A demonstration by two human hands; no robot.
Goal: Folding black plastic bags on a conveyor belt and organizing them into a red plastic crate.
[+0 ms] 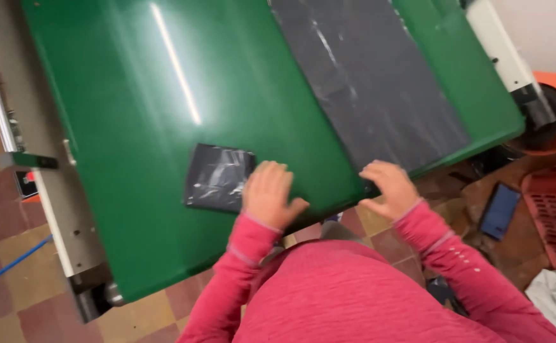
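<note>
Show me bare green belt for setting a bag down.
Bare: the green belt between the metal side rail and long grey sheet, above the folded bag. Crowded: near edge, left hand on bag, right hand on sheet.

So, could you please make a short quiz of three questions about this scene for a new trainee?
1. True or false: the left hand rests at the edge of a folded dark plastic bag.
2. What colour is the belt surface? A) green B) blue C) white
3. Fill in: the right hand touches the near end of a long dark ___ sheet.

Key: 1 true; 2 A; 3 plastic.
</note>
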